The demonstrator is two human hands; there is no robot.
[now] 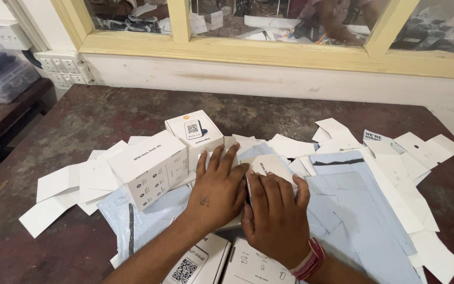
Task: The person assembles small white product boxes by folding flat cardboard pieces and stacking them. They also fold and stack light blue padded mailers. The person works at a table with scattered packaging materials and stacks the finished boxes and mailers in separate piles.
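Hands pressing flat on white card pieces, left hand (217, 185) released, fingers spread, right hand (275, 214) released, 2 white boxes (151, 167) beside.

A small packing workroom is seen here: a worn, stained brown table (95, 113) is strewn with flat white card cutouts (61, 181), folded white cartons (151, 168) and pale blue mailer bags (353, 194). A cream-framed interior window (269, 50) is set above, a switch panel (64, 68) mounted beside it.
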